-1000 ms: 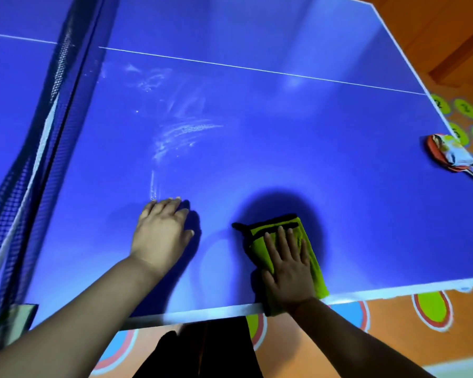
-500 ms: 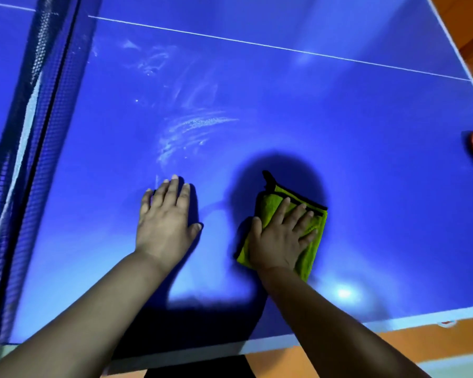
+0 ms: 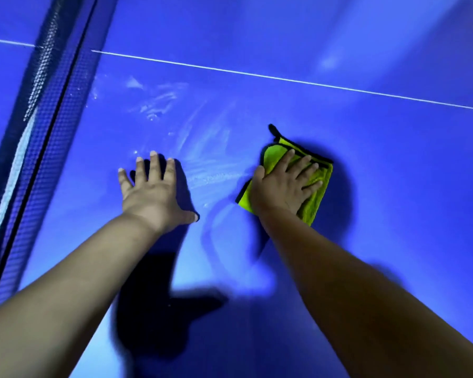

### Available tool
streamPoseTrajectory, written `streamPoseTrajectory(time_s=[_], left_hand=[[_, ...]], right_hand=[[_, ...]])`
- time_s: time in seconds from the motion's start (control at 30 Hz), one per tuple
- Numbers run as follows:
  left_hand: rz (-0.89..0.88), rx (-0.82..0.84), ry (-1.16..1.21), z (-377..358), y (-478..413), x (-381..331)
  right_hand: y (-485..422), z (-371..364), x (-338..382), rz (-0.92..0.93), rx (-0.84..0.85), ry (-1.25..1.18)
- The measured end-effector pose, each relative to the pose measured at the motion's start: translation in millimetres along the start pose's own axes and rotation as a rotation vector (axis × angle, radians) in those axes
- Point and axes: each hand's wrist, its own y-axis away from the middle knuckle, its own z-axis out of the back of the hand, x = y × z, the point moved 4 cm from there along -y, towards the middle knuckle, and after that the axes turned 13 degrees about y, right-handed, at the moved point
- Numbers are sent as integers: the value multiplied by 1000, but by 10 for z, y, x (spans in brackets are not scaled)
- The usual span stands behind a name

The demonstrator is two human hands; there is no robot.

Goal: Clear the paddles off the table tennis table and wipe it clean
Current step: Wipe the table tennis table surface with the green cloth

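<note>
The blue table tennis table (image 3: pixel 380 165) fills the head view. My right hand (image 3: pixel 283 186) presses flat on a folded lime-green cloth with black trim (image 3: pixel 316 197), out in the middle of this half of the table. My left hand (image 3: pixel 152 197) lies flat on the surface with fingers spread, holding nothing, to the left of the cloth. Pale wet smear marks (image 3: pixel 202 159) streak the blue top between and beyond my hands. No paddle is in view.
The dark net (image 3: pixel 38 126) runs along the left side, close to my left hand. A white centre line (image 3: pixel 284 79) crosses the table beyond my hands. My arms cast dark shadows on the near surface.
My right hand has pushed the green cloth away from the near edge toward the centre line and rightward. The view shifted forward; the paddle at the right edge and the floor have left the view.
</note>
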Motion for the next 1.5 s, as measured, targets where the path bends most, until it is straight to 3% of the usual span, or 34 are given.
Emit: streamPoseTrajectory(time_s=[0.37, 0.47, 0.7, 0.8, 1.1, 1.3, 1.5], left_hand=[[32, 125, -108, -29, -280, -187], [51, 142, -77, -39, -305, -180], [63, 155, -29, -30, -319, -199], [58, 145, -11, -20, -317, -204], [-53, -58, 50, 22, -27, -52], [-174, -236, 96, 23, 516, 161], [-223, -232, 107, -70, 1121, 567]], right_hand=[[-1507, 323, 749, -18, -47, -32], [-1752, 372, 911, 122, -65, 21], [-1854, 409, 1009, 660, -135, 153], [-1613, 354, 957, 825, -156, 181], [-232, 133, 574, 1039, -235, 212], [816, -54, 92, 1102, -200, 200], [1963, -276, -474, 1016, -149, 191]])
